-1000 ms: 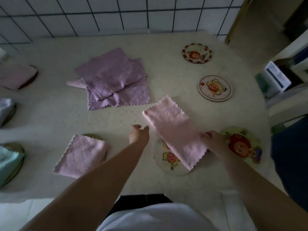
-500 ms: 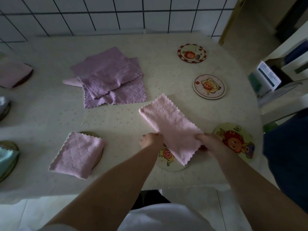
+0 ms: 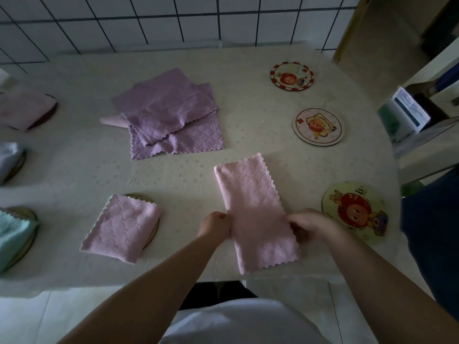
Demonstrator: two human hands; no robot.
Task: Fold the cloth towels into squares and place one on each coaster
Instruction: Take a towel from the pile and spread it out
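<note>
A pink towel (image 3: 250, 194), folded into a long strip, lies lengthwise near the table's front edge. My left hand (image 3: 215, 225) pinches its left edge about halfway along. My right hand (image 3: 309, 225) grips the right edge opposite. The coaster seen under it earlier is hidden. A folded pink square (image 3: 121, 227) sits on a coaster (image 3: 154, 230) at the front left. Bare cartoon coasters lie at the front right (image 3: 355, 211), mid right (image 3: 318, 126) and far right (image 3: 292, 75). A pile of purple towels (image 3: 169, 110) lies unfolded at the back centre.
Along the left edge are more coasters with folded towels: teal (image 3: 12, 234), white (image 3: 7, 157) and pink (image 3: 23, 109). A tiled wall (image 3: 173, 18) runs behind the table. A box (image 3: 409, 109) and a dark blue shape (image 3: 432, 232) stand off the right side.
My left hand moved from the bare tablecloth to the strip's left edge. Both hands turned the strip from slanted to nearly lengthwise, and it now hides the coaster below.
</note>
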